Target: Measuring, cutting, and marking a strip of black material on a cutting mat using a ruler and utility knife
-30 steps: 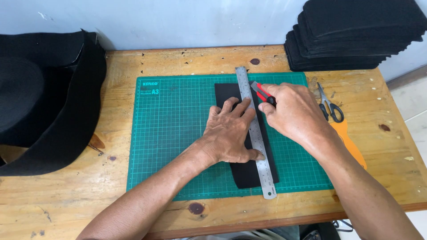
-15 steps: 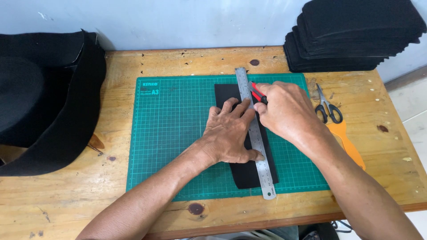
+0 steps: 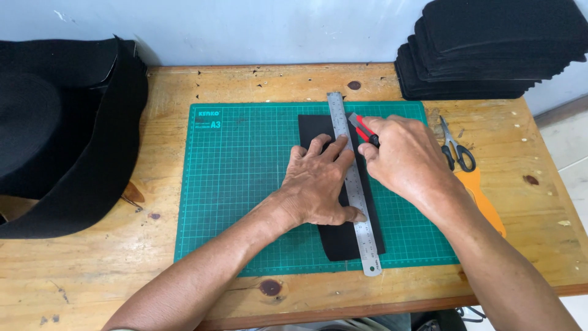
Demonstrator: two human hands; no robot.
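The left hand (image 3: 318, 187) lies flat with fingers (image 3: 334, 147) spread apart, pressing a steel ruler (image 3: 355, 190) onto a black strip (image 3: 343, 242) on the green cutting mat (image 3: 245, 184). The strip lies under the palm and runs out past the heel of the hand toward the near edge of the desk (image 3: 184, 288). The right hand (image 3: 407, 162) has its fingers clamped together round a red utility knife (image 3: 362, 129), its blade tip just beside the ruler's right edge, close to the left fingertips. Scissors (image 3: 456, 150) lie just right of the right knuckles, and a stack of black pieces (image 3: 490, 55) sits well beyond them.
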